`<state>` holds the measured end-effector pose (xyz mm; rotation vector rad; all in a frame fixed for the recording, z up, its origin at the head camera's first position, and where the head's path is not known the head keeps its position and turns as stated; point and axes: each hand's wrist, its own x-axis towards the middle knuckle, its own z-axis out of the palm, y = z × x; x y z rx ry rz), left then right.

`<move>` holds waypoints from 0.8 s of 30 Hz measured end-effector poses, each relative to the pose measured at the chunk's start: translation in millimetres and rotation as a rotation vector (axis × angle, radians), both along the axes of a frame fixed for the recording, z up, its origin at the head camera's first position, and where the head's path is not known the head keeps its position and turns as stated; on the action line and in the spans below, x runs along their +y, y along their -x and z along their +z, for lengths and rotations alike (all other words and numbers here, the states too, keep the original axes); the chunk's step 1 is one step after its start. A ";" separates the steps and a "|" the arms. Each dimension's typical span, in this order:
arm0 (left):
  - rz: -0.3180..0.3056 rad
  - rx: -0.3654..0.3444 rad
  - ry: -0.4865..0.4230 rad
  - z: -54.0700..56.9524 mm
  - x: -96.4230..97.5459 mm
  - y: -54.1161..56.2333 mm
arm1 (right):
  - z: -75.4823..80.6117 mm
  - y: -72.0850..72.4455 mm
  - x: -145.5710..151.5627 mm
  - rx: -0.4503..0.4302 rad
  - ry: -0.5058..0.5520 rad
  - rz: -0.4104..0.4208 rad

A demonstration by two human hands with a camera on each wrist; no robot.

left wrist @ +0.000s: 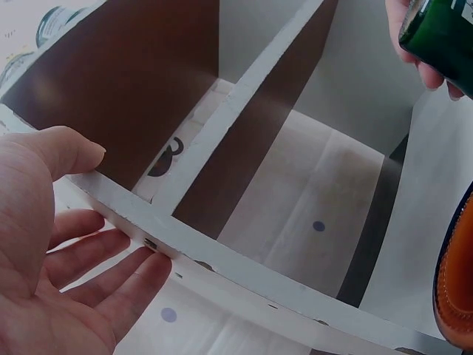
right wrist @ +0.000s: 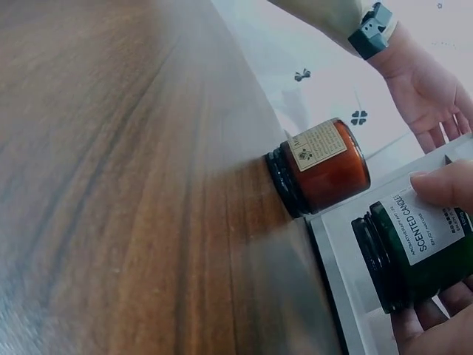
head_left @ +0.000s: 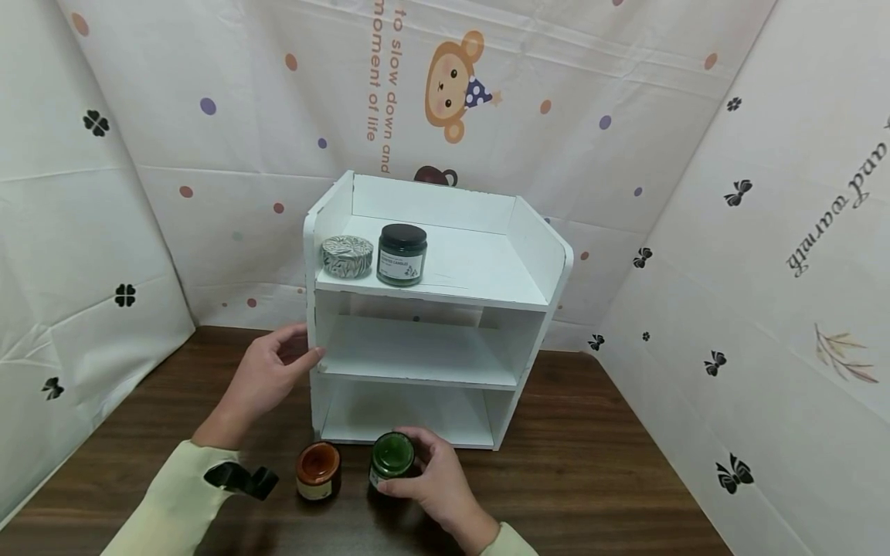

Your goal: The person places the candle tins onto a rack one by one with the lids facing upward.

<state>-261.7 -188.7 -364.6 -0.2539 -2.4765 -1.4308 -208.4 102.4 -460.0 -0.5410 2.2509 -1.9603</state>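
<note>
My right hand [head_left: 445, 483] holds a green glass candle jar [head_left: 392, 454] in front of the white shelf unit [head_left: 431, 347]. Its dark lid points down and its base faces up; the white label [right wrist: 423, 225] reads "SCENTED CANDLE". Whether the jar touches the table I cannot tell. With thumb and fingers on either side of the panel edge, my left hand [left wrist: 81, 229] grips the unit's left side. Between my arms, an amber candle jar [head_left: 318, 471] stands lid-down on the table.
On the unit's top shelf stand a patterned round tin [head_left: 347, 256] and a dark green candle jar [head_left: 402, 255] with a black lid. The brown wooden table [head_left: 591, 455] is bordered by printed white cloth [head_left: 695, 309] at the back and sides. A black band [head_left: 239, 479] circles my left wrist.
</note>
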 end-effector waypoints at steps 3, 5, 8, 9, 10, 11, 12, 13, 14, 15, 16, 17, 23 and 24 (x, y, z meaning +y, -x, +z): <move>0.000 0.002 0.002 0.1 -0.1 0.1 | 2.5 -0.3 0.3 0.005 0.001 0.005; 0.001 0.003 0.003 0.0 -0.2 0.2 | 3.8 -0.1 0.5 0.007 0.005 0.008; 0.001 0.003 0.001 -0.3 -0.2 0.1 | 5.5 0.4 0.8 0.011 0.010 0.011; 0.001 0.003 0.001 -0.3 -0.2 0.0 | 6.0 0.5 0.9 0.013 0.011 0.011; 0.000 0.004 0.000 -0.3 -0.1 -0.1 | 6.7 0.7 1.0 0.015 0.012 0.011; -0.001 0.005 -0.001 -0.2 -0.1 -0.1 | 7.3 0.8 1.2 0.017 0.013 0.011; -0.001 0.007 -0.001 -0.2 -0.2 -0.1 | 8.0 0.9 1.3 0.018 0.015 0.010; -0.002 0.010 -0.002 -0.2 -0.2 -0.1 | 8.7 0.9 1.4 0.017 0.018 0.010; -0.002 0.013 -0.002 0.0 -0.2 -0.1 | 9.4 0.8 1.5 0.016 0.021 0.010; -0.003 0.015 -0.003 0.2 -0.2 -0.1 | 10.1 0.8 1.6 0.015 0.024 0.010; -0.003 0.017 -0.003 0.3 -0.3 0.0 | 10.8 0.7 1.7 0.014 0.028 0.010; -0.003 0.018 -0.003 0.3 -0.2 0.1 | 11.4 0.7 1.8 0.013 0.032 0.010; 0.001 0.006 -0.003 -0.7 -0.2 0.9 | 15.1 -0.1 2.1 0.018 0.042 0.014; 0.000 0.005 -0.003 -0.9 -0.4 0.9 | 15.7 -0.2 2.2 0.019 0.042 0.015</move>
